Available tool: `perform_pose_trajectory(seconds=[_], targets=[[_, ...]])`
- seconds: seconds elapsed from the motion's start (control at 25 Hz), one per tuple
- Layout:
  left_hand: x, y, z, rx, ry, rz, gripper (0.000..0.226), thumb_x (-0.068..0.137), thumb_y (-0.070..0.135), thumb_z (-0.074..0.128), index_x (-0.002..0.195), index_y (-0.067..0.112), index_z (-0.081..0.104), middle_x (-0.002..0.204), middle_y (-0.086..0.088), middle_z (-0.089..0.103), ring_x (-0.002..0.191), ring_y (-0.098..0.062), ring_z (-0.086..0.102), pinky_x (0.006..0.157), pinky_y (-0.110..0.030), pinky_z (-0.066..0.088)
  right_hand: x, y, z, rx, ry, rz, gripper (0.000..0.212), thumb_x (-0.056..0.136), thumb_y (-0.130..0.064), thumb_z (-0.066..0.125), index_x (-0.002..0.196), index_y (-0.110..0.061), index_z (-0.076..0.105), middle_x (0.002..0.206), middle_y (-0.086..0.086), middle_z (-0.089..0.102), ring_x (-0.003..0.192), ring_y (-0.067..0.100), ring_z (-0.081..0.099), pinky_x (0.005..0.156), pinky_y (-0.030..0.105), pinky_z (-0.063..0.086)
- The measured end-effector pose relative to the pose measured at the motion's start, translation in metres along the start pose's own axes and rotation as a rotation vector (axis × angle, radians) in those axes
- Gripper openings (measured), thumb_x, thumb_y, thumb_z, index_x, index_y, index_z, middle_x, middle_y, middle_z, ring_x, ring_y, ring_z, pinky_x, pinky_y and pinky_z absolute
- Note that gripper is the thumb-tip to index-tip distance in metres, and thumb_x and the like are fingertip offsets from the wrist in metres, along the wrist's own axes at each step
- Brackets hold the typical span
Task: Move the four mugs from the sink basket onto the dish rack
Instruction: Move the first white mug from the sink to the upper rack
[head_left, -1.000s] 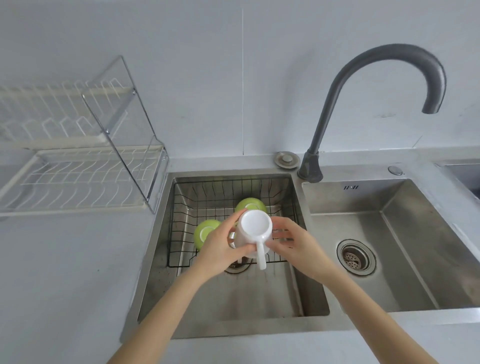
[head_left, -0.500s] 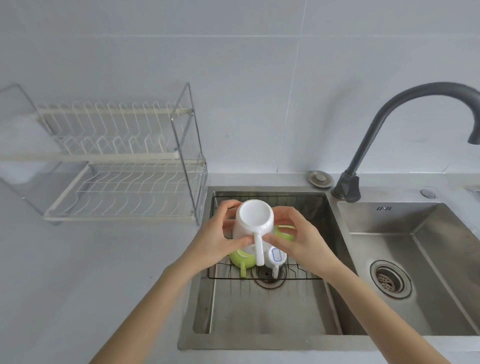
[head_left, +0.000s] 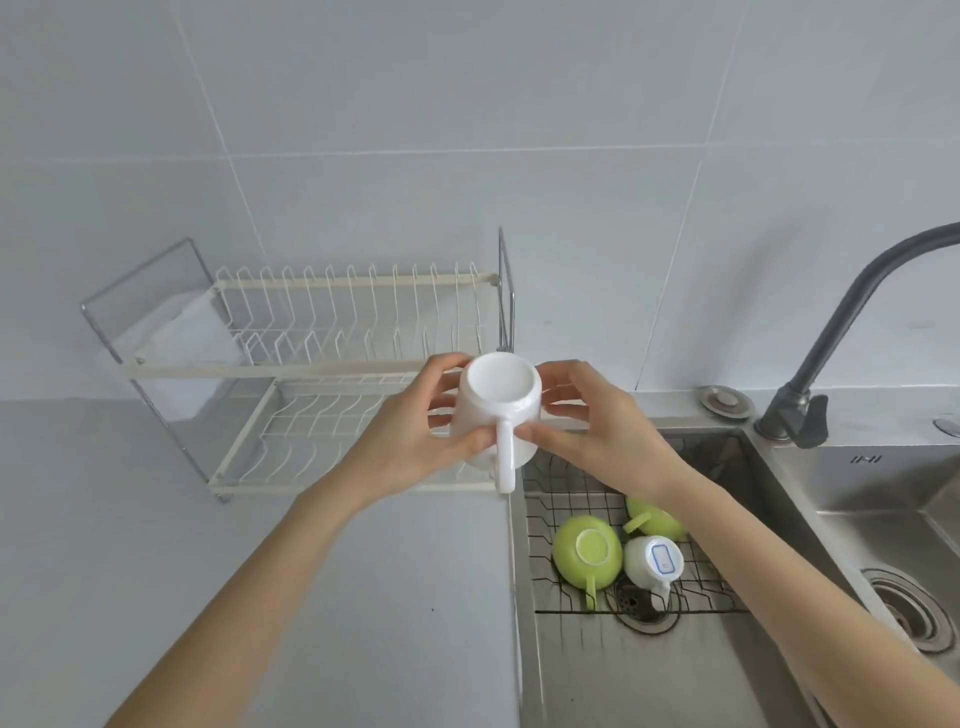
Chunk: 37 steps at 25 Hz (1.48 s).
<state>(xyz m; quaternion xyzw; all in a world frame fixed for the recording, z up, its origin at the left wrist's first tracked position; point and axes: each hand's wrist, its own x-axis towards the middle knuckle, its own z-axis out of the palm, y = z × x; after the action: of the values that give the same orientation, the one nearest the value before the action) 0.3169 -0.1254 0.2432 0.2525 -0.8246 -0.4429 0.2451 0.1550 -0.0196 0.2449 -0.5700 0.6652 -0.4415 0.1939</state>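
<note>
Counter (head_left: 260, 597) takes up the whole left side, grey and plain, with the sink (head_left: 649, 686) sunk in on the right. Rack (head_left: 332, 364) sits at the back of the counter against the tiled wall, two tiers of white wire. Basket (head_left: 571, 519) lies in the sink with three upside-down mugs in it: green mug (head_left: 587, 553), second green mug (head_left: 657, 519) behind it, and small white mug (head_left: 653, 561) touching the first. Left hand (head_left: 415, 441) and right hand (head_left: 597, 436) both grip the big white mug (head_left: 498, 415), upside down, handle toward the camera, fingers curled round its sides, held up in front of the rack's right end.
</note>
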Motion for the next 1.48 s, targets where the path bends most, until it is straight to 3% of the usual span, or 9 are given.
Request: perform_pose_trajectory(seconds=[0.16, 0.28, 0.36, 0.48, 0.64, 0.8, 1.08, 1.32, 1.48], targets=[[0.017, 0.01, -0.048, -0.028, 0.003, 0.078, 0.054, 0.051, 0.05, 0.066, 0.099, 0.048, 0.041, 0.111, 0.023, 0.055, 0.108, -0.004, 0.058, 0.088, -0.028, 0.052, 0.035, -0.041, 0.002, -0.095, 0.018, -0.091, 0.046, 0.075, -0.017, 0.074, 0.116, -0.013, 0.052, 0.108, -0.002, 0.054, 0.091, 0.01, 0.057, 0.084, 0.012, 0.048], [0.036, 0.017, -0.077, -0.02, 0.04, 0.127, 0.054, 0.058, 0.041, 0.073, 0.104, 0.039, 0.044, 0.114, 0.019, 0.053, 0.107, -0.008, 0.058, 0.082, -0.021, 0.055, 0.064, -0.066, -0.002, -0.145, 0.036, -0.134, 0.052, 0.076, -0.017, 0.073, 0.122, -0.009, 0.05, 0.108, -0.003, 0.052, 0.094, 0.012, 0.056, 0.089, 0.02, 0.05], [0.052, 0.018, -0.093, 0.014, 0.086, 0.145, 0.053, 0.069, 0.024, 0.076, 0.111, 0.029, 0.044, 0.117, 0.014, 0.052, 0.105, -0.011, 0.057, 0.078, -0.016, 0.054, 0.086, -0.077, -0.004, -0.191, 0.032, -0.157, 0.056, 0.077, -0.019, 0.072, 0.126, -0.012, 0.047, 0.108, -0.003, 0.053, 0.094, 0.012, 0.056, 0.087, 0.019, 0.049], [0.079, 0.017, -0.113, 0.043, 0.107, 0.136, 0.052, 0.074, 0.015, 0.071, 0.117, 0.022, 0.044, 0.123, 0.008, 0.05, 0.11, -0.016, 0.054, 0.089, -0.026, 0.048, 0.119, -0.085, -0.006, -0.309, 0.004, -0.178, 0.062, 0.078, -0.021, 0.071, 0.132, -0.017, 0.042, 0.114, 0.003, 0.056, 0.093, 0.011, 0.055, 0.079, 0.013, 0.047], [0.116, 0.001, -0.12, 0.024, 0.103, 0.052, 0.049, 0.074, 0.018, 0.071, 0.114, 0.023, 0.043, 0.123, 0.008, 0.049, 0.113, -0.02, 0.054, 0.096, -0.034, 0.042, 0.164, -0.083, -0.005, -0.519, -0.075, -0.176, 0.062, 0.081, -0.022, 0.067, 0.135, -0.015, 0.039, 0.127, 0.009, 0.052, 0.102, 0.019, 0.057, 0.092, 0.026, 0.046], [0.141, -0.019, -0.115, 0.009, 0.052, -0.034, 0.057, 0.074, 0.018, 0.072, 0.122, 0.015, 0.041, 0.127, 0.005, 0.048, 0.11, -0.018, 0.053, 0.09, -0.031, 0.04, 0.196, -0.069, 0.003, -0.706, -0.194, -0.097, 0.065, 0.082, -0.026, 0.064, 0.139, -0.015, 0.034, 0.129, 0.013, 0.05, 0.117, 0.028, 0.051, 0.1, 0.042, 0.044], [0.155, -0.054, -0.096, 0.112, -0.081, -0.163, 0.07, 0.074, 0.016, 0.072, 0.13, 0.014, 0.03, 0.116, -0.001, 0.045, 0.102, -0.021, 0.051, 0.093, -0.034, 0.043, 0.219, -0.042, 0.032, -0.832, -0.387, 0.102, 0.062, 0.079, -0.022, 0.067, 0.134, -0.015, 0.039, 0.126, 0.013, 0.053, 0.114, 0.032, 0.052, 0.088, 0.041, 0.047], [0.157, -0.063, -0.095, 0.163, -0.124, -0.179, 0.064, 0.075, 0.012, 0.071, 0.127, 0.016, 0.034, 0.128, -0.011, 0.05, 0.103, -0.022, 0.052, 0.094, -0.037, 0.044, 0.218, -0.032, 0.04, -0.804, -0.396, 0.135, 0.059, 0.08, -0.023, 0.066, 0.132, -0.013, 0.041, 0.12, 0.013, 0.052, 0.098, 0.028, 0.053, 0.076, 0.037, 0.045], [0.156, -0.063, -0.094, 0.194, -0.121, -0.166, 0.063, 0.076, 0.014, 0.069, 0.128, 0.015, 0.034, 0.132, -0.01, 0.048, 0.105, -0.023, 0.052, 0.096, -0.038, 0.043, 0.219, -0.031, 0.041, -0.791, -0.395, 0.129, 0.06, 0.08, -0.023, 0.066, 0.133, -0.015, 0.041, 0.123, 0.013, 0.053, 0.103, 0.03, 0.055, 0.079, 0.037, 0.047]])
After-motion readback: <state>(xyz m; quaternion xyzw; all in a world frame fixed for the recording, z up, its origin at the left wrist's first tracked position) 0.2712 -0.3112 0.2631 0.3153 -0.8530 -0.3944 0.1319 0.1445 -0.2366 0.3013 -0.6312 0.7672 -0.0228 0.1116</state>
